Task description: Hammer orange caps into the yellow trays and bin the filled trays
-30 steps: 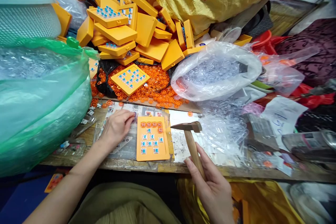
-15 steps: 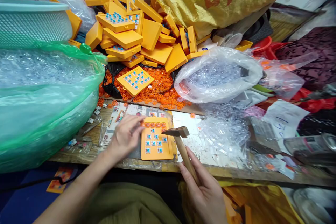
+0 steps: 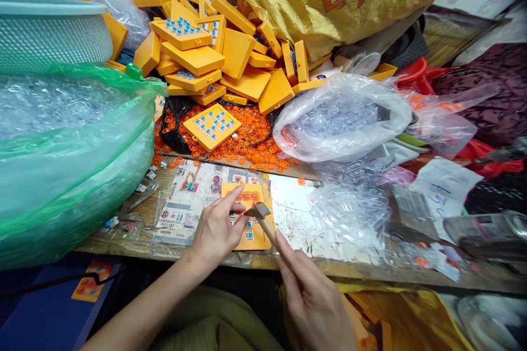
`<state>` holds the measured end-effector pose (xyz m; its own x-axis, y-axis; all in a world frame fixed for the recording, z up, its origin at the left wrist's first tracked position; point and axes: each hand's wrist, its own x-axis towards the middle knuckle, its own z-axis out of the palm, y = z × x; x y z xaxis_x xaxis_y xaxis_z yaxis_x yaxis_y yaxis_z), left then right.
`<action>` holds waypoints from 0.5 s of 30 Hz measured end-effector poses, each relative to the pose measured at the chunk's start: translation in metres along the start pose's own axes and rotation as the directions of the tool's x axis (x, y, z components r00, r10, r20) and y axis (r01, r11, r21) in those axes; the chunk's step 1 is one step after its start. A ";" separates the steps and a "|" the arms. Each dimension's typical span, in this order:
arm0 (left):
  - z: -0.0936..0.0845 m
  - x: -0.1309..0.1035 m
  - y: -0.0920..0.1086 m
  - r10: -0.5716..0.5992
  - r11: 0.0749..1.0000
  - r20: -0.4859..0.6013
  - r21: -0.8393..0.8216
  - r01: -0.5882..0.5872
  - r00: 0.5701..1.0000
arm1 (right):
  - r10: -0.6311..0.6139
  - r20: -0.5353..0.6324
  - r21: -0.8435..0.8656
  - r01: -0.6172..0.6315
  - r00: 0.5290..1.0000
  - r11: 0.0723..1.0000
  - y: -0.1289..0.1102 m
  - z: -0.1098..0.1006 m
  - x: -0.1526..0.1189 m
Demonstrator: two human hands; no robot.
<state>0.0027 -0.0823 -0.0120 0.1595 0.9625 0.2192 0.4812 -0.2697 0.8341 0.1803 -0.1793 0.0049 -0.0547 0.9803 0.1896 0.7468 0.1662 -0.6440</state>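
Note:
A flat yellow-orange plastic case (image 3: 260, 242) lies on the bench in front of me. Small blue-and-clear switch-like pieces (image 3: 249, 234) sit on its face, with a row of orange rings (image 3: 251, 196) along the far end. My left hand (image 3: 218, 230) rests over the left half of the case, thumb and index finger apart, covering several pieces; its other fingers are partly hidden. In my right hand (image 3: 308, 296) is the wooden handle of a hammer (image 3: 260, 211). The hammer's head is over the middle of the case, close to my left thumb; whether it touches is unclear.
Behind the case lie loose orange rings (image 3: 263, 153) and a heap of yellow cases (image 3: 239, 55). A green bag (image 3: 74, 175) of clear pieces bulges at the left. An opened white bag (image 3: 349, 142) and loose clear plastic pieces (image 3: 354, 203) are at the right.
My left hand has moved right, from the case's left edge onto its face. The hammer in my right hand has shifted left and slightly toward me, over the case's middle.

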 end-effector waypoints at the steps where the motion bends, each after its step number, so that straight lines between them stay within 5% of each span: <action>1: -0.001 0.000 0.000 -0.003 1.000 -0.001 -0.018 0.003 1.000 | 0.025 0.002 0.022 -0.025 1.000 0.999 0.001 0.000 0.000; 5: -0.009 0.019 -0.005 0.030 0.999 0.003 -0.030 -0.030 1.000 | 0.242 -0.110 0.194 -0.218 0.964 0.956 0.007 -0.001 0.002; 9: -0.011 0.072 -0.015 0.123 0.955 -0.035 0.277 -0.108 0.992 | 0.475 -0.215 0.378 -0.376 0.853 0.846 0.009 -0.003 0.008; 12: -0.008 0.105 -0.019 0.084 0.934 0.003 0.349 -0.080 0.996 | 0.519 -0.202 0.437 -0.397 0.831 0.807 0.011 -0.004 0.009; 15: -0.013 0.106 -0.018 0.054 0.946 0.037 0.319 -0.063 0.998 | 0.538 -0.202 0.451 -0.409 0.818 0.793 0.015 -0.004 0.003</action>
<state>-0.0005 0.0254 0.0028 0.2165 0.9450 0.2452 0.7199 -0.3242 0.6137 0.1941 -0.1739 -0.0014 0.4910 0.8702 -0.0411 0.3154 -0.2215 -0.9227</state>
